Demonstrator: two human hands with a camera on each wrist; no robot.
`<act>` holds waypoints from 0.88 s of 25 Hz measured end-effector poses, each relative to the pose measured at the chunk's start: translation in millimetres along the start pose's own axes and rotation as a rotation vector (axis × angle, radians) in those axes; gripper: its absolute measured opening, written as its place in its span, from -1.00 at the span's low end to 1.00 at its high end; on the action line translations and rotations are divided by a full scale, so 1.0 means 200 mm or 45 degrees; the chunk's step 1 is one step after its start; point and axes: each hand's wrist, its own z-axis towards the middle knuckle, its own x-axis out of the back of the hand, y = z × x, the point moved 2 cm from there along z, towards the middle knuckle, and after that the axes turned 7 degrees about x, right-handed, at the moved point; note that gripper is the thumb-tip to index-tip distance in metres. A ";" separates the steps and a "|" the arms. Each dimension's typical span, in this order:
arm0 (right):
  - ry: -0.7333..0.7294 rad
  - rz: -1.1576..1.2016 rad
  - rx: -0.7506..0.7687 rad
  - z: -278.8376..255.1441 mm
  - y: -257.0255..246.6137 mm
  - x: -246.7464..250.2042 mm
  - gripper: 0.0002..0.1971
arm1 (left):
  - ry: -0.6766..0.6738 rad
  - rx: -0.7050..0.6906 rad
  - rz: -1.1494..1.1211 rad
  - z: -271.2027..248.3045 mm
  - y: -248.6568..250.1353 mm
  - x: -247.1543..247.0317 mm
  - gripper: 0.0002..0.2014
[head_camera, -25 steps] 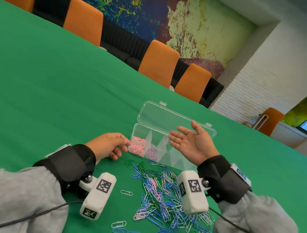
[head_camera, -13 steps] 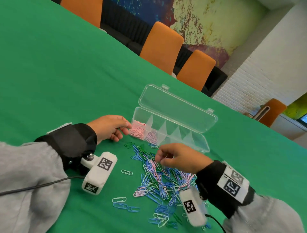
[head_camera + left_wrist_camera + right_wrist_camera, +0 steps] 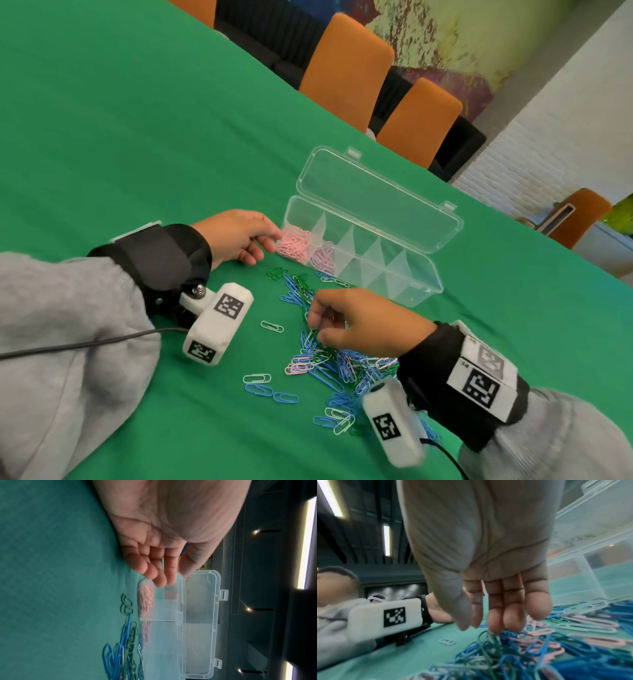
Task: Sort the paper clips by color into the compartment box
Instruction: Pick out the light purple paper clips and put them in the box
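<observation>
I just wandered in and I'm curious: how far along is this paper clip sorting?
Early on, by the look of it. Done: the box holds pink clips in its end compartment and pale purple ones in the next; the other compartments look bare. In hand: the right hand reaches into the mixed pile, while the left hand touches the box's end. Left: most of the blue, green and white clips, plus a few pink.

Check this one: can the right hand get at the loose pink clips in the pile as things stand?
Probably yes. The right hand hovers over the pile, fingertips down among the clips, with nothing between them. Pink clips lie on top near its fingers, tangled with blue ones, so picking one out may take some teasing.
</observation>
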 end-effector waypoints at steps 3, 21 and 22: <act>0.018 -0.210 -0.040 0.06 0.00 -0.01 -0.80 | -0.005 0.002 0.011 0.00 0.00 0.00 -0.82; 0.121 0.055 -0.115 0.06 0.10 0.09 -0.80 | -0.010 -0.001 -0.024 0.00 -0.01 0.00 -0.82; 0.130 0.100 -0.124 0.06 0.12 0.11 -0.77 | -0.009 -0.001 -0.024 0.00 -0.01 0.00 -0.82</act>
